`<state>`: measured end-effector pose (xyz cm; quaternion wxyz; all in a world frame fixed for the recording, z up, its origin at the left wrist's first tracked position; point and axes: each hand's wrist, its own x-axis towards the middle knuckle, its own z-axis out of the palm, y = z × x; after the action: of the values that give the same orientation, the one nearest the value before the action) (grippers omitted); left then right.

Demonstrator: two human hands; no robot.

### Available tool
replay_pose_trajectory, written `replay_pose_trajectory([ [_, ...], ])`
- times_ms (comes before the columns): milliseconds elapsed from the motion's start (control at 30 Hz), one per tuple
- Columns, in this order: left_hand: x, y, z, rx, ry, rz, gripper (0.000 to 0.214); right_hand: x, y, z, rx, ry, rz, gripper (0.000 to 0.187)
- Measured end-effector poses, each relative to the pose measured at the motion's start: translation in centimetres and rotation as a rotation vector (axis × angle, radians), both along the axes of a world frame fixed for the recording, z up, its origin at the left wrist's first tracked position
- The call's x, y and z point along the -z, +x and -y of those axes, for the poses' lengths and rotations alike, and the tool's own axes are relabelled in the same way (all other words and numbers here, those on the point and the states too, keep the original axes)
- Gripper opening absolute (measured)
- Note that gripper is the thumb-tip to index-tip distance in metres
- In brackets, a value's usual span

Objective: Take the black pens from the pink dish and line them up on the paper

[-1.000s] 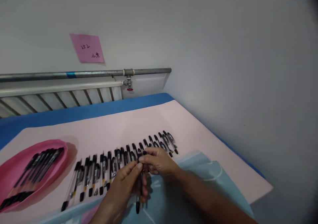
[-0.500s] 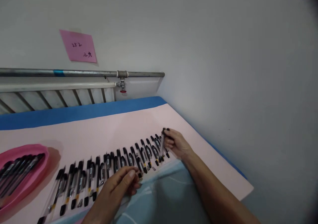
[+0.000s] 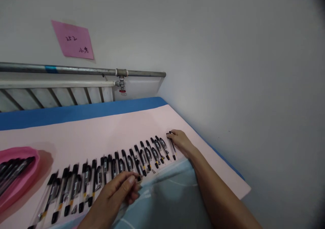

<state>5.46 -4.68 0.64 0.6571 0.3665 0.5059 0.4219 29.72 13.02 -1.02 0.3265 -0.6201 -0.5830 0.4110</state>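
A long row of disassembled pens [image 3: 92, 178] lies across the pink sheet: clear barrels with black ends, black caps and small metal tips. My right hand [image 3: 180, 141] is at the row's far right end, its fingers closed on the black upper end of a pen barrel [image 3: 173, 149]. The barrel's lower end rests at the sheet, and a slim dark piece shows beside it. Over the near ends of the middle pens, my left hand [image 3: 119, 191] is curled, thumb against index finger. What it holds, if anything, is hidden.
A pink tray [image 3: 35, 154] with several dark pens stands at the left. Light blue cloth [image 3: 172, 191] covers the near table edge. Behind the blue-edged table are a radiator [image 3: 58, 95], a metal pipe [image 3: 88, 70] and a wall bearing a pink note [image 3: 73, 41].
My right hand has lowered the pen barrel from above the row to its right end. My left hand stays curled in nearly the same place. The view has shifted slightly right.
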Motion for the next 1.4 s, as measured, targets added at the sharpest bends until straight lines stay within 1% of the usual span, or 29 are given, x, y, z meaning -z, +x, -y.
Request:
replay_pose_trajectory([
  [133,-0.2,0.0,0.1,0.008,-0.025,0.001,0.041,0.3,-0.4,-0.3,-0.053,0.031,0.169,0.015],
  [267,0.0,-0.1,0.1,0.049,-0.039,0.011,0.039,0.4,-0.6,-0.4,-0.084,0.065,0.283,0.020],
  [333,0.1,-0.2,0.0,0.058,-0.034,0.004,0.039,0.4,-0.6,-0.4,-0.089,0.079,0.325,0.021],
  [467,0.3,-0.2,-0.1,0.050,-0.011,-0.038,0.039,0.4,-0.6,-0.2,-0.083,0.095,0.394,0.017],
  [667,0.2,-0.3,0.0,0.091,-0.022,-0.059,0.041,0.1,-0.4,0.3,-0.100,0.099,0.484,0.012],
  [833,0.1,0.0,0.1,0.041,-0.011,-0.065,0.041,-0.6,0.4,1.2,-0.095,0.081,0.566,0.012],
  [1033,0.0,0.1,0.1,0.039,0.004,-0.119,0.041,-1.2,0.6,2.3,-0.125,0.070,0.625,0.017],
  [1233,0.1,0.1,0.2,0.042,0.016,-0.134,0.040,-1.5,0.4,2.2,-0.094,0.111,0.641,0.022],
  [1400,0.3,-0.1,0.1,0.062,-0.001,-0.130,0.038,-1.6,0.5,2.3,-0.116,0.137,0.639,0.024],
])
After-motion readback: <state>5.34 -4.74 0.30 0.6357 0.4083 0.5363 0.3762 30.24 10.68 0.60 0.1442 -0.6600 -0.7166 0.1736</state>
